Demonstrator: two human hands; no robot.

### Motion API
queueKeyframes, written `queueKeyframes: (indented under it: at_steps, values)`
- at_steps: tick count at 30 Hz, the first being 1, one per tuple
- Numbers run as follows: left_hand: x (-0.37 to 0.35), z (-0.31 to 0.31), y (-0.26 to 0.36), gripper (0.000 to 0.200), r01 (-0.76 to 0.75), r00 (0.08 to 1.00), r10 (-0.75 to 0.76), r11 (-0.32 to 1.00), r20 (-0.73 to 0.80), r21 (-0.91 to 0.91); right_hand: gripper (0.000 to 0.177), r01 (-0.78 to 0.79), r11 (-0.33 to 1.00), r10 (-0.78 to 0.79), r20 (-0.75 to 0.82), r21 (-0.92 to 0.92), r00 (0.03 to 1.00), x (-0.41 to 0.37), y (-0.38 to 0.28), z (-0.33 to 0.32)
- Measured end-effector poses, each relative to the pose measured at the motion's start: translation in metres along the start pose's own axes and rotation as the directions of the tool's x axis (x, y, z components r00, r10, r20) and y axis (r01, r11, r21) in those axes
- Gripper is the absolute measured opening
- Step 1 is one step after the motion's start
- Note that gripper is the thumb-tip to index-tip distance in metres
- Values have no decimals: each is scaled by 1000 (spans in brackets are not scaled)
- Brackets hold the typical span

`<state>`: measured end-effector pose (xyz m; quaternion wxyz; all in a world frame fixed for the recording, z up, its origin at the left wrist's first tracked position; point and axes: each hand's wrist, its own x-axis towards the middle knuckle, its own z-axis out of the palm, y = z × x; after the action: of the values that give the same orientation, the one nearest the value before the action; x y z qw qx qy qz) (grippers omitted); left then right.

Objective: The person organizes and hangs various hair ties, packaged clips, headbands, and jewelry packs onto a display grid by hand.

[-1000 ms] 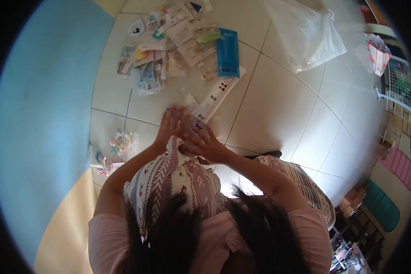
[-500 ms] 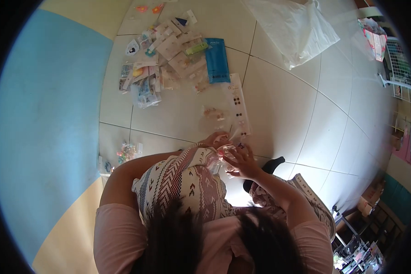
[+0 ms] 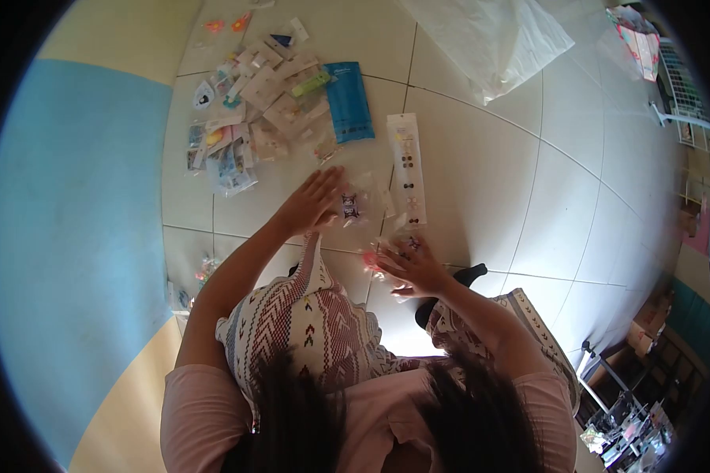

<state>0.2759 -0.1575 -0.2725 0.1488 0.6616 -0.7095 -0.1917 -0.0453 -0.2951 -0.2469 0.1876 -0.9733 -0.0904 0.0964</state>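
My left hand [image 3: 317, 199] is over the floor, palm down and fingers stretched out. Just right of it lies a small clear packet [image 3: 350, 206] with a dark purple-and-white character piece inside. My right hand [image 3: 418, 270] is curled over several clear plastic packets [image 3: 370, 260], one with something pinkish-red in it; its fingers partly cover them. Another dark character piece [image 3: 414, 243] shows by its fingertips. Beyond the right hand lies a long clear packet [image 3: 407, 169] holding a column of small bow-shaped pieces.
A pile of small carded packets [image 3: 264, 98] spreads at the upper left, beside a blue pouch [image 3: 349, 102]. A white plastic bag [image 3: 489, 47] lies at the top. Colourful packets [image 3: 205, 270] are left of my leg. A wire rack [image 3: 682, 94] stands far right.
My left hand has left the packets by my right hand and moved forward and left. The packet with the dark character now lies beside it on the floor. My right hand keeps its packets.
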Motion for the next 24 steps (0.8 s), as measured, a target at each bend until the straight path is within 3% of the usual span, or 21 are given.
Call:
queueKeyframes:
  at_steps: [4,6,9,12,15,16,18,21,22,24]
  values:
    - [2,-5,4,77,74,997,-73,997,-17,37,89,-13,1000,14,64,-24,998,-28,12,-6]
    - [8,-7,16,76,14,999,-11,998,-47,69,88,-14,1000,14,23,-22,1000,-31,21,-12]
    - [18,-4,31,73,-67,997,68,994,-19,84,83,-95,994,99,91,-46,991,-41,33,-21]
    - [25,9,33,69,-152,987,157,982,-34,115,83,-130,990,129,-29,-47,991,-68,43,-21]
    - [31,22,33,62,-241,961,254,963,-112,118,86,-294,956,292,-54,-19,955,-101,49,-18]
    - [31,24,35,59,-272,949,285,956,-136,108,87,-461,887,457,-91,-20,885,-105,52,-17]
    - [37,21,41,57,-323,917,341,939,-206,115,89,-748,664,738,-165,2,655,-111,57,-18]
    - [69,-10,59,52,-399,877,396,916,-272,46,91,-905,402,863,-389,143,322,-96,96,-9]
    - [81,-18,66,49,-415,869,402,909,-287,15,92,-918,361,870,-415,166,267,-81,109,-17]
    - [114,-19,75,50,-389,874,362,921,-323,-20,95,-915,349,882,-402,203,247,-54,139,-33]
